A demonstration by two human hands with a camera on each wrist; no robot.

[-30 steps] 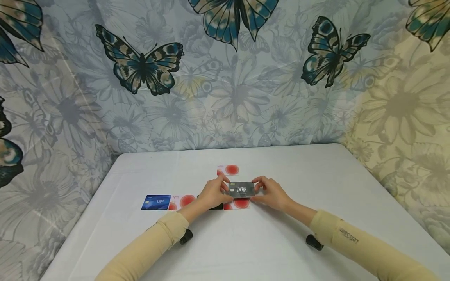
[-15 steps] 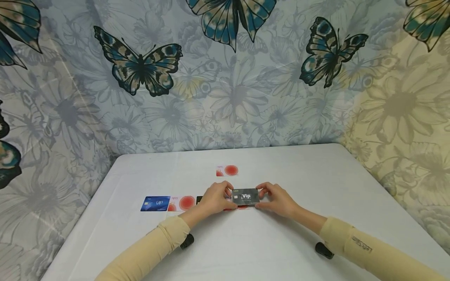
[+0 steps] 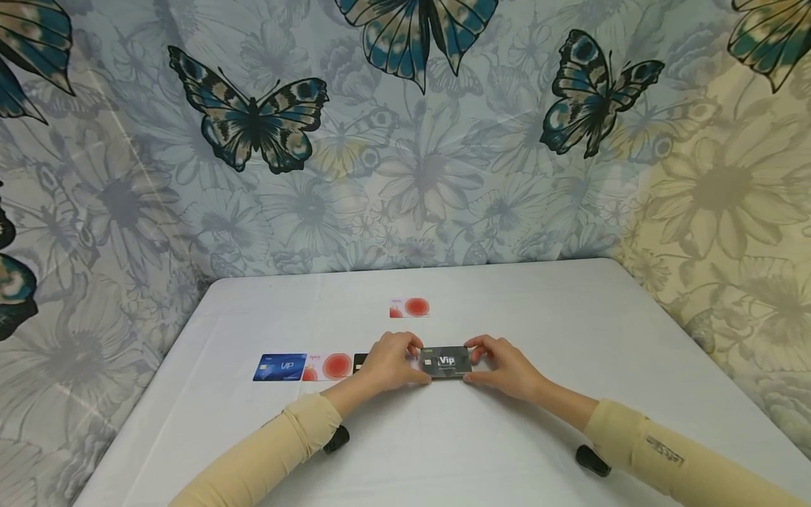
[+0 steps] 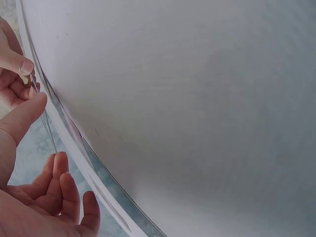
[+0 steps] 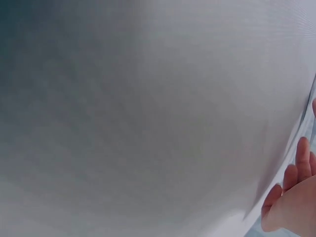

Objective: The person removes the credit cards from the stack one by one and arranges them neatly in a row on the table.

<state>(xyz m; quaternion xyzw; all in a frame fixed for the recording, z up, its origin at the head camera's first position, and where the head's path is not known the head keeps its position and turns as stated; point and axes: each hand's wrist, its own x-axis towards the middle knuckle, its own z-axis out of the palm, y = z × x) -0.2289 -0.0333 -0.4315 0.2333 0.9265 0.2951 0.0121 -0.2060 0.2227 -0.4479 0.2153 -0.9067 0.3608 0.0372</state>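
Observation:
A dark grey card marked "Vip" [image 3: 446, 362] is held level between both hands in the head view. The left hand [image 3: 391, 362] pinches its left edge between thumb and fingers. Its right edge is pinched the same way by the right hand [image 3: 507, 366]. The left wrist view shows this card edge-on as a thin line. Left of it runs a row on the table: a blue VIP card [image 3: 280, 367], a pink card with a red circle [image 3: 329, 367] and a black card [image 3: 360, 361] mostly hidden by the left hand.
Another pink card with a red circle [image 3: 410, 308] lies farther back on the white table [image 3: 538, 303]. Behind the table's far edge hangs a butterfly-patterned cloth [image 3: 431, 211]. Black wrist devices show below both sleeves, one under the right forearm [image 3: 593, 460].
Both hands have brought the grey card toward the person and slightly right, from above the row to its right end. It now covers the pink card there.

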